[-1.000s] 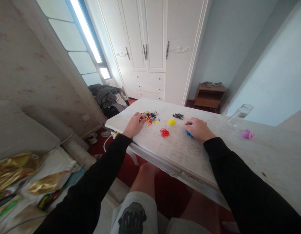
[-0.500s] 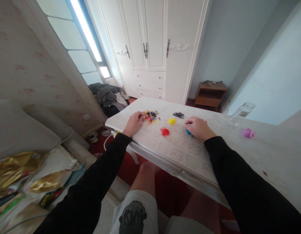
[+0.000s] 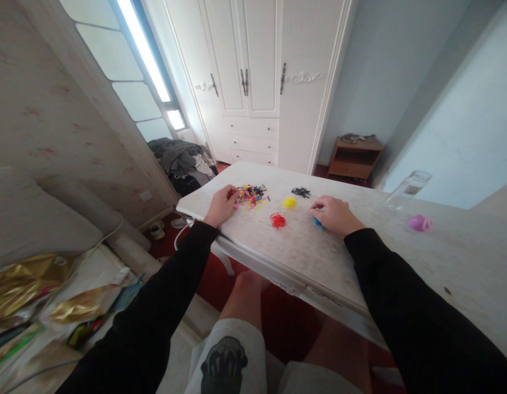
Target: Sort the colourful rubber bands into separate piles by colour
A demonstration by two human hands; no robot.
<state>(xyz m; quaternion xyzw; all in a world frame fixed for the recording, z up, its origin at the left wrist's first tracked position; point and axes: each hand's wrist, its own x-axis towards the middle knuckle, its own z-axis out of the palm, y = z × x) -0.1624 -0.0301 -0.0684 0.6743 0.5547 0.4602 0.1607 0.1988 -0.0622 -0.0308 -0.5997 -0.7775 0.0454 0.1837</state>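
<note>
On the white table, a mixed heap of small coloured bands (image 3: 252,195), which look like rubber bands, lies by my left hand (image 3: 223,204). The fingers of that hand are bent together at the heap's left edge; what is between them, if anything, is too small to see. My right hand (image 3: 334,214) rests over a blue pile (image 3: 318,223), partly covering it. Its fingers are closed, and their contents cannot be made out. Between the hands sit a red pile (image 3: 278,220), a yellow pile (image 3: 289,203) and a black pile (image 3: 301,192).
Toward the right of the table (image 3: 294,251) stand a clear glass jar (image 3: 409,190) and a purple object (image 3: 420,222). A white wardrobe (image 3: 257,60) is behind, with heaped clothes (image 3: 179,161) at its left. Gold packaging (image 3: 27,282) lies at lower left.
My left hand has shifted slightly left along the edge of the mixed heap. My right hand stays over the blue pile; the piles look the same.
</note>
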